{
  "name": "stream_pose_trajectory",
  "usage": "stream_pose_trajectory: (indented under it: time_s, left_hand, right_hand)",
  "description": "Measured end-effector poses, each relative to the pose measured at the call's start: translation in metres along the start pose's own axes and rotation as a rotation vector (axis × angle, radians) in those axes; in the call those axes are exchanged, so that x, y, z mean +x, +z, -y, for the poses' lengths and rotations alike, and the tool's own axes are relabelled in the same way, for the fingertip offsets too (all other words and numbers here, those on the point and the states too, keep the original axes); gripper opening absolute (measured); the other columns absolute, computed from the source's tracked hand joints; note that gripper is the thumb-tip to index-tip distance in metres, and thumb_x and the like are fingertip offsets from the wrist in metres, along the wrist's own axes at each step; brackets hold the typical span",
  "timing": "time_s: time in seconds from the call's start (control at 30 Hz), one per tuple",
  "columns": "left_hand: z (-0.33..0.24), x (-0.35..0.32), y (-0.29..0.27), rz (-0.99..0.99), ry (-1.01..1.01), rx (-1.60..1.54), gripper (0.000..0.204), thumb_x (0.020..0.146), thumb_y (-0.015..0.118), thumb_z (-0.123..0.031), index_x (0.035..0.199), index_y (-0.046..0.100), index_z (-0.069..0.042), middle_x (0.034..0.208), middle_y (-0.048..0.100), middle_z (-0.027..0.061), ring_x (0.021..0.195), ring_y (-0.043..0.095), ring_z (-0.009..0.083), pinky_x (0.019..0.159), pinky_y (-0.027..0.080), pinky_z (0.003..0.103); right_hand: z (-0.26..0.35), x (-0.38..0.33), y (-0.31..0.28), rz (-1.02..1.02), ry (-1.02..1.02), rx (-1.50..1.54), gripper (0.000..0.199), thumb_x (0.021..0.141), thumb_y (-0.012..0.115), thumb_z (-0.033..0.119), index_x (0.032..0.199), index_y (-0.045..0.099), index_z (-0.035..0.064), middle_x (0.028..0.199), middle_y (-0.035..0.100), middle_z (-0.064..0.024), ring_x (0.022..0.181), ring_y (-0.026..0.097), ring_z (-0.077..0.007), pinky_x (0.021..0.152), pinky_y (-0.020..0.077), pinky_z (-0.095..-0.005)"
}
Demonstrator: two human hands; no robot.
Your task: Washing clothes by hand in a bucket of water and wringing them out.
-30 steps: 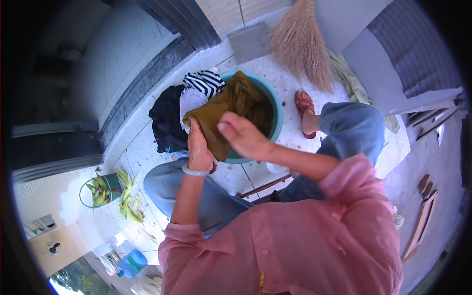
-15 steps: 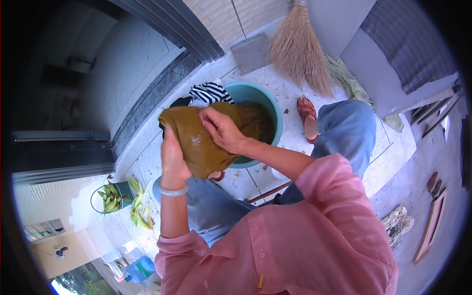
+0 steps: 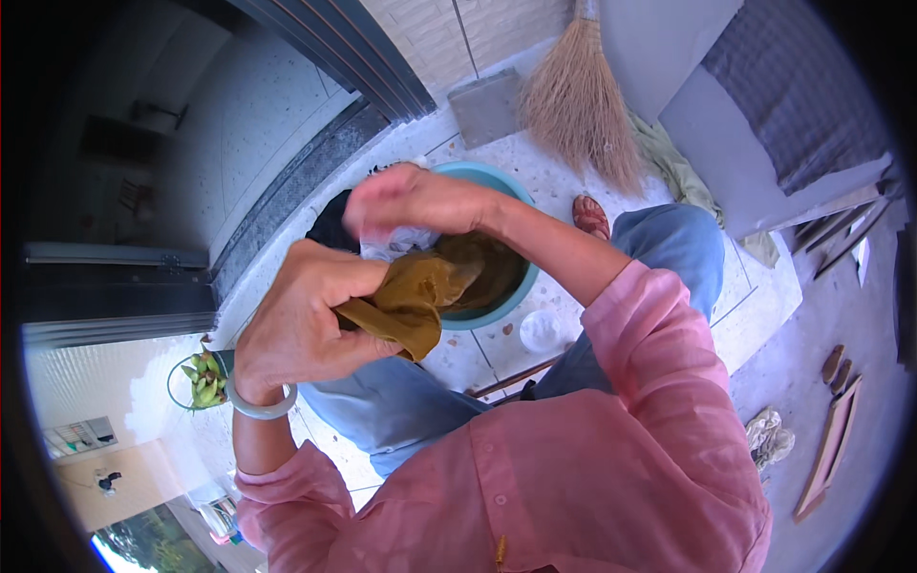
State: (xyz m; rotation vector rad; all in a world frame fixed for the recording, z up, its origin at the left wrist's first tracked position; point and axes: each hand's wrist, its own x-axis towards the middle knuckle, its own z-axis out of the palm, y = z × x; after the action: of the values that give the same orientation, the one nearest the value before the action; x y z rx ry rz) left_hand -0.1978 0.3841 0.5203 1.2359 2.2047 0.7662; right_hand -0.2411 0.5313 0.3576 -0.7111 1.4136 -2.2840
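Note:
My left hand [image 3: 310,315], with a pale bangle at the wrist, is closed on a mustard-brown cloth [image 3: 415,306]. The cloth is bunched and trails from the hand into a round teal basin [image 3: 492,317] of murky water. My right hand [image 3: 401,202] is raised above the basin's left edge, apart from that cloth; its fingers are smeared by motion. Beneath it, partly covered, lie a black garment [image 3: 331,224] and a whitish cloth [image 3: 394,245] beside the basin.
A straw broom [image 3: 583,105] leans at the back beside a grey slab [image 3: 484,110]. A small white container [image 3: 542,330] stands right of the basin, near my knees. A pot with green plants [image 3: 205,377] is at the left, and a crumpled pale rag [image 3: 769,437] at the right.
My right hand has let go of the brown cloth and swung up and left. The left hand has turned and moved nearer with the cloth, which has gone from spread to bunched.

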Motion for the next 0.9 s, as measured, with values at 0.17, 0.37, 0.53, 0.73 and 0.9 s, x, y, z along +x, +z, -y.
stream_pose_trajectory:
  time_s: [0.17, 0.37, 0.53, 0.73, 0.9]
  left_hand:
    - [0.018, -0.004, -0.028, -0.549, 0.144, -0.058, 0.02, 0.077, 0.068, -0.018, 0.078, 0.063, 0.002, 0.062, 0.059, 0.0031, 0.055, 0.055, 0.007, 0.05, 0.042, 0.023]
    - [0.067, -0.031, -0.043, -0.801, -0.255, -0.489, 0.029, 0.094, 0.053, -0.027, 0.095, 0.063, 0.0, 0.086, 0.065, 0.0038, 0.071, 0.06, 0.0091, 0.063, 0.048, 0.023]
    - [0.081, -0.002, 0.007, -0.749, -0.462, -1.128, 0.036, 0.09, 0.057, -0.034, 0.111, 0.057, -0.005, 0.106, 0.062, 0.0087, 0.094, 0.061, 0.0196, 0.082, 0.05, 0.033]
    - [0.116, 0.022, 0.052, -0.424, -0.395, -1.429, 0.036, 0.088, 0.059, -0.026, 0.117, 0.054, -0.004, 0.11, 0.059, 0.0083, 0.102, 0.058, 0.0199, 0.085, 0.05, 0.035]
    - [0.147, 0.021, 0.071, -0.249, -0.291, -1.203, 0.044, 0.083, 0.067, -0.02, 0.117, 0.051, 0.002, 0.106, 0.06, 0.0105, 0.095, 0.06, 0.0167, 0.082, 0.05, 0.029]
  right_hand:
    - [-0.134, -0.032, -0.051, 0.357, -0.082, -0.582, 0.032, 0.082, 0.059, 0.025, 0.095, 0.062, -0.0036, 0.094, 0.065, -0.0133, 0.082, 0.057, -0.0229, 0.075, 0.0462, -0.0365]
    - [-0.181, -0.1, -0.107, 0.212, 0.527, -1.206, 0.02, 0.078, 0.054, 0.016, 0.084, 0.065, -0.0008, 0.084, 0.064, -0.0225, 0.083, 0.061, -0.039, 0.072, 0.0495, -0.0423]
    - [-0.11, -0.03, -0.05, -0.437, 0.209, -0.2, 0.035, 0.086, 0.059, 0.031, 0.094, 0.064, -0.0019, 0.085, 0.065, -0.0154, 0.081, 0.062, -0.0223, 0.074, 0.0483, -0.0327]
    - [-0.008, -0.019, 0.002, -0.402, -0.061, -0.091, 0.048, 0.084, 0.065, 0.037, 0.105, 0.058, -0.0049, 0.095, 0.061, -0.009, 0.088, 0.056, -0.0137, 0.078, 0.046, -0.0285]
    - [-0.016, -0.031, -0.02, -0.529, 0.069, -0.488, 0.025, 0.082, 0.069, 0.024, 0.093, 0.062, 0.0016, 0.077, 0.06, -0.0018, 0.072, 0.053, -0.0059, 0.064, 0.0447, -0.0234]
